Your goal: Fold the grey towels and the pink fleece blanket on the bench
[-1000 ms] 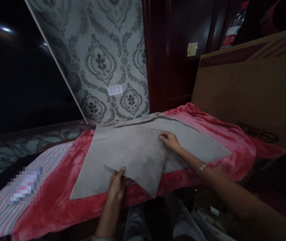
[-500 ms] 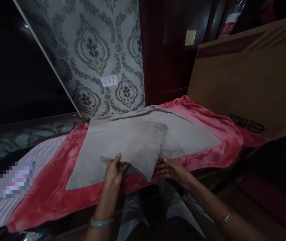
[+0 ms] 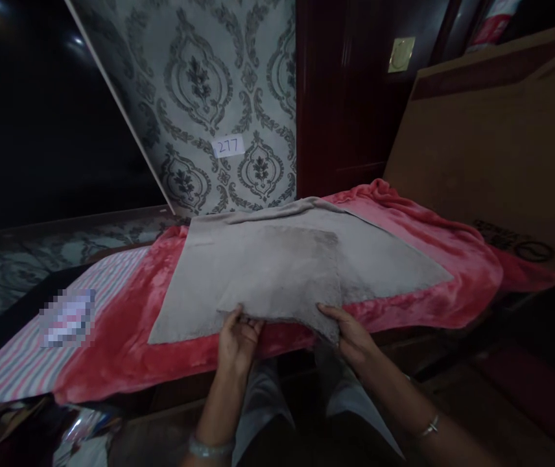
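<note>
A smaller piece of grey plush cloth lies over a larger grey cloth, its near edge lifted. My left hand pinches the near left part of that edge between thumb and fingers. At the near right corner, my right hand grips the same piece, thumb on top and fingers hidden underneath. The larger grey cloth is spread on a red plush blanket, with a ridge of folds along its far side.
Striped fabric sticks out on the left with a blurred-out item on it. A big cardboard box leans at the right. Behind are patterned wallpaper with a "277" label, a dark screen and a dark red door panel.
My right hand has closed on the near right corner of the smaller grey cloth. That corner, which hung down as a point, is now held up. The view has shifted slightly left.
</note>
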`<move>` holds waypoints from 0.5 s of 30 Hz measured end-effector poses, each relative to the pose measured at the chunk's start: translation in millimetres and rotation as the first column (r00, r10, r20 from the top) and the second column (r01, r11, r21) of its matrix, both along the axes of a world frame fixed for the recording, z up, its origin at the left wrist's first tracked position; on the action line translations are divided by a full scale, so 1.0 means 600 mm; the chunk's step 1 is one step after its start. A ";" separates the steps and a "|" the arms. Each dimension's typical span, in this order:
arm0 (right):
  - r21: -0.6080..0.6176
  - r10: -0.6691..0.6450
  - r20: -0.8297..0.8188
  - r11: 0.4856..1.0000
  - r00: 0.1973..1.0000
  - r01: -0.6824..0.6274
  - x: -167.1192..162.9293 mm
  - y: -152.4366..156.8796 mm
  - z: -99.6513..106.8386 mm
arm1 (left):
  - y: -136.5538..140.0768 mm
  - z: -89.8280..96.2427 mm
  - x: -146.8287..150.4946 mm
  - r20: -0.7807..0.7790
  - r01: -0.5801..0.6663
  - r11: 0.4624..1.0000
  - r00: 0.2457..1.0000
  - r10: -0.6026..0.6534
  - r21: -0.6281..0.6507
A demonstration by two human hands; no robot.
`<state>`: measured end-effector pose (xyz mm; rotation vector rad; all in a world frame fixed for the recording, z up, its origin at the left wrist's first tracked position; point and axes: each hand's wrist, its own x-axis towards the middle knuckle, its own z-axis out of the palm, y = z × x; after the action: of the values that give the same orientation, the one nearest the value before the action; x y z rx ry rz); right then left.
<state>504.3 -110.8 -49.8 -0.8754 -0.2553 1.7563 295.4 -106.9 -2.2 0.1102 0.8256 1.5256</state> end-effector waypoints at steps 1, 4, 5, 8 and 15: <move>0.008 0.005 0.005 1.000 1.000 -0.005 0.004 0.001 0.001 | 0.006 0.004 -0.013 0.054 -0.034 0.999 0.998 0.035 -0.012; 0.045 0.031 0.014 0.999 0.999 -0.032 0.014 0.002 0.005 | 0.021 0.013 -0.055 0.111 -0.032 0.999 0.993 0.031 0.004; 0.046 0.044 0.016 0.998 0.999 -0.045 0.017 0.001 0.008 | 0.026 0.014 -0.069 0.093 0.002 0.999 0.996 -0.005 0.033; 0.030 0.082 0.025 0.996 0.996 -0.083 0.029 -0.007 0.016 | 0.043 0.015 -0.108 -0.001 0.140 0.982 0.990 -0.141 0.123; -0.019 0.123 0.069 0.992 0.990 -0.122 0.082 -0.023 0.008 | 0.100 0.025 -0.111 -0.494 0.444 0.893 0.761 -0.421 -0.078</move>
<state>553.5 -124.9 -45.2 -0.9500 -0.3491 1.8448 228.8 -47.0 12.9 0.7139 1.0854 1.0735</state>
